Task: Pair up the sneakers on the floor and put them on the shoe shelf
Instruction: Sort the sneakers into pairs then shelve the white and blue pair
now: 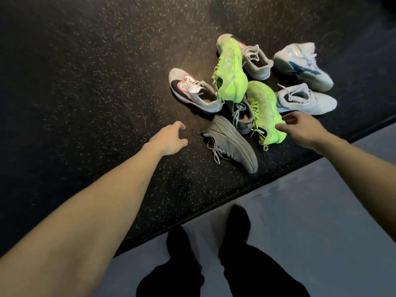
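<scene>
A view from above, looking down at a dark speckled rubber floor [85, 82] where a loose pile of sneakers lies right of centre. Two neon-green knit sneakers stand out: the far one [230, 69] lies on its side over a grey sneaker with pale laces [256, 63], and the near one [264, 112] leans across a grey lace-up sneaker half hidden under it [241, 117]. To the left sits a white, black and pink low-top sneaker [192, 91]. Nearest lies a soft grey mesh sneaker [233, 144] with its laces trailing. At far right are a shiny white-and-blue high-top sneaker [302, 65] and a plain white high-top sneaker [306, 99].

Two bare forearms reach in. The left hand [169, 140] hovers above bare floor, fingers loosely curled, grasping nothing. The right hand [300, 129] is spread, fingertips at the near green sneaker's heel, not closed around it. Black-trousered legs [233, 254] stand on a smooth grey mat [321, 211].
</scene>
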### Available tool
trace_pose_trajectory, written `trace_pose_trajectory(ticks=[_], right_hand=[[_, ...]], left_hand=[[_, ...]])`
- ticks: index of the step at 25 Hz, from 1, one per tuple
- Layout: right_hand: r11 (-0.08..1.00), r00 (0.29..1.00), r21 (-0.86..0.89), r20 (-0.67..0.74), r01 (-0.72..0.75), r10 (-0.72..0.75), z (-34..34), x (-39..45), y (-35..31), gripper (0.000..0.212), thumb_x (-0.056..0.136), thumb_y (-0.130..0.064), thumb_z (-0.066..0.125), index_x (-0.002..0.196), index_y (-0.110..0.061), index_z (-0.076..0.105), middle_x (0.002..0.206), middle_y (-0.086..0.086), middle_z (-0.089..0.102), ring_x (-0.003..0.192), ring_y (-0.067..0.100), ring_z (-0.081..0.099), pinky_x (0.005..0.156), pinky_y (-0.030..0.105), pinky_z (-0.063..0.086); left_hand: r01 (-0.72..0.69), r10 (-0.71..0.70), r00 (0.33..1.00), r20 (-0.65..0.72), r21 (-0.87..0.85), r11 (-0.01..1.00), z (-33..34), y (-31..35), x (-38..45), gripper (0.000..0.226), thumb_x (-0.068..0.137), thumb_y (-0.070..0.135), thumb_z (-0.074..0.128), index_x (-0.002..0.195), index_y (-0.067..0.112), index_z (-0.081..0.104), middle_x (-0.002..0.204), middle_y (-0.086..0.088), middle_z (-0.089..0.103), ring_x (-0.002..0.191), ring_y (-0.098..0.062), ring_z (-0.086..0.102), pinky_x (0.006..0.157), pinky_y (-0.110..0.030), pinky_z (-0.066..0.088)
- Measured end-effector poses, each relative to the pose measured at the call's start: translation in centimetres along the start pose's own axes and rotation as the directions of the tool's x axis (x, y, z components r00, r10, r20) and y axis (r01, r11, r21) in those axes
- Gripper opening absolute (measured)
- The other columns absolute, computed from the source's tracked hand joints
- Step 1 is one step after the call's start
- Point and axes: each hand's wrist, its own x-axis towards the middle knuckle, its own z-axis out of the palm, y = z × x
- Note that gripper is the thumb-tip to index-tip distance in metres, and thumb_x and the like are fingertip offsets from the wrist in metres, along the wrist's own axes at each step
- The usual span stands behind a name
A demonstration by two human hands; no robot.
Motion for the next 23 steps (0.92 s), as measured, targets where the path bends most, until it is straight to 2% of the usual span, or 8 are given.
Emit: trace_pose_trajectory(ticks=[5, 9, 11, 14, 17, 19, 23], right_hand=[[1.000, 0.999, 0.015, -0.032, 0.010, -0.010, 7.5, 8.4, 4.2, 0.054, 0.087, -0.044, 0.063, 0.130, -0.012, 0.054, 0.132, 0.014, 0.056, 0.120, 0.031, 0.054, 0.099, 0.046, 0.046], [1.000, 0.998, 0.023, -0.060, 0.019, -0.017, 11.8, 13.6, 6.1, 0.047, 0.089, -0.037, 0.063, 0.128, -0.012, 0.056, 0.128, 0.012, 0.060, 0.112, 0.030, 0.058, 0.092, 0.037, 0.046], [0.998, 0.995, 0.046, -0.087, 0.045, -0.041, 13.0, 15.6, 6.5, 0.040, 0.087, -0.033, 0.065, 0.122, -0.015, 0.060, 0.118, 0.012, 0.065, 0.102, 0.030, 0.062, 0.086, 0.036, 0.050], [0.993, 0.983, 0.086, -0.171, 0.078, -0.063, 13.5, 17.6, 6.7, 0.025, 0.081, -0.027, 0.067, 0.104, -0.016, 0.064, 0.095, 0.012, 0.071, 0.081, 0.031, 0.068, 0.075, 0.044, 0.058], [0.993, 0.972, 0.030, -0.211, 0.115, -0.106, 13.5, 18.1, 6.9, 0.022, 0.084, -0.024, 0.062, 0.104, -0.015, 0.061, 0.081, 0.011, 0.070, 0.062, 0.025, 0.068, 0.058, 0.033, 0.056], [0.991, 0.968, -0.004, -0.216, 0.131, -0.129, 13.5, 18.1, 7.0, 0.028, 0.084, -0.025, 0.061, 0.111, -0.017, 0.059, 0.081, 0.009, 0.070, 0.058, 0.023, 0.068, 0.059, 0.033, 0.055], [0.980, 0.957, -0.044, -0.207, 0.196, -0.201, 13.7, 17.9, 7.1, 0.047, 0.083, -0.021, 0.064, 0.128, -0.024, 0.050, 0.095, 0.008, 0.069, 0.069, 0.022, 0.067, 0.076, 0.041, 0.057]], left_hand=[[-0.075, 0.076, 0.997, -0.006, 0.103, 0.992, 6.8, -2.0, 10.8, 0.055, 0.092, 0.032, 0.063, 0.141, 0.026, 0.038, 0.136, -0.005, 0.051, 0.120, -0.024, 0.052, 0.099, -0.042, 0.046], [-0.210, 0.215, 0.977, -0.005, 0.199, 0.957, 10.0, -2.9, 17.2, 0.060, 0.089, 0.039, 0.065, 0.140, 0.025, 0.036, 0.131, -0.005, 0.055, 0.112, -0.023, 0.057, 0.092, -0.043, 0.050], [-0.300, 0.320, 0.947, -0.021, 0.295, 0.907, 10.9, -3.2, 19.7, 0.065, 0.086, 0.048, 0.065, 0.139, 0.024, 0.036, 0.124, -0.004, 0.060, 0.107, -0.025, 0.059, 0.086, -0.042, 0.052], [-0.414, 0.474, 0.879, -0.050, 0.410, 0.812, 11.5, -3.0, 22.1, 0.063, 0.080, 0.058, 0.065, 0.129, 0.025, 0.042, 0.117, -0.001, 0.063, 0.103, -0.026, 0.061, 0.079, -0.041, 0.052], [-0.484, 0.610, 0.791, -0.050, 0.559, 0.673, 12.2, -2.1, 23.4, 0.054, 0.082, 0.056, 0.061, 0.122, 0.021, 0.047, 0.116, 0.000, 0.063, 0.105, -0.026, 0.061, 0.078, -0.039, 0.051], [-0.486, 0.662, 0.747, -0.061, 0.629, 0.607, 12.5, -1.6, 23.5, 0.044, 0.087, 0.051, 0.056, 0.115, 0.018, 0.047, 0.113, -0.002, 0.062, 0.103, -0.028, 0.061, 0.075, -0.039, 0.048], [-0.443, 0.650, 0.748, -0.136, 0.628, 0.640, 13.0, -1.9, 23.0, 0.031, 0.095, 0.039, 0.048, 0.113, 0.014, 0.045, 0.109, -0.005, 0.062, 0.098, -0.030, 0.061, 0.070, -0.039, 0.045]])
